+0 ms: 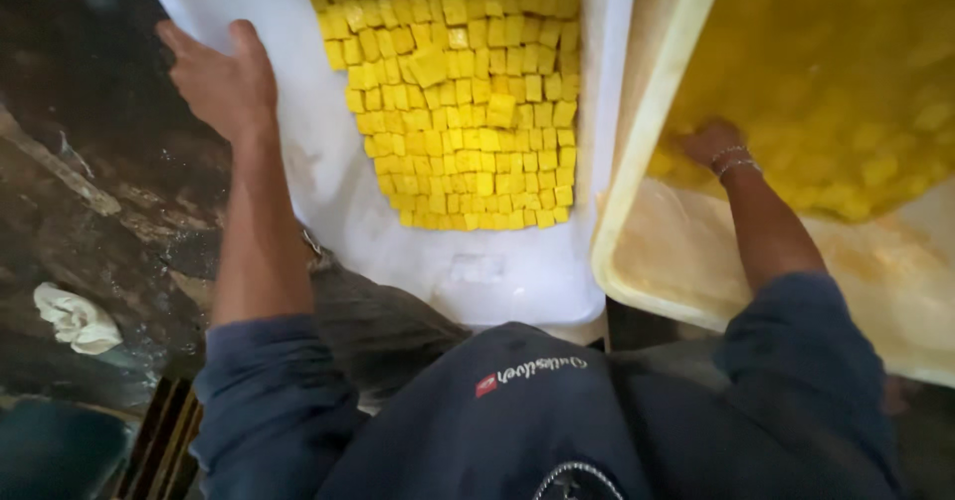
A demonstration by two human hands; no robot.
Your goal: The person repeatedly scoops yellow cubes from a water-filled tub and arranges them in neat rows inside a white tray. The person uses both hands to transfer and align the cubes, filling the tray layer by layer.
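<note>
**Two tubs, one tray of yellow cubes, both hands busy**

I take the white tray as my landmark; it runs up the middle of my view. I count one such tray, one cream tub just to its right, and one crumpled white cloth well off to its left on the dark wet floor. The yellow cubes packed in the tray are too many for me to count exactly: they sit in tight rows, filling the tray's upper and middle part, with a few cubes lying loose on top of the rows. The near end of the tray is bare white.

My left hand rests on the tray's left rim. The fingers are spread flat over the edge, with the thumb on the tray's inner side; it grips nothing else and stays clear of the cubes.

My right hand is down inside the cream tub, to the right of the tray, sunk in cloudy yellow liquid where more cubes float or lie, blurred. I see two thin bangles on that wrist. The fingers are hidden under the surface, so I cannot tell whether they are spread or closed on a cube.

Both dark blue sleeves are pushed up the forearms.
</note>
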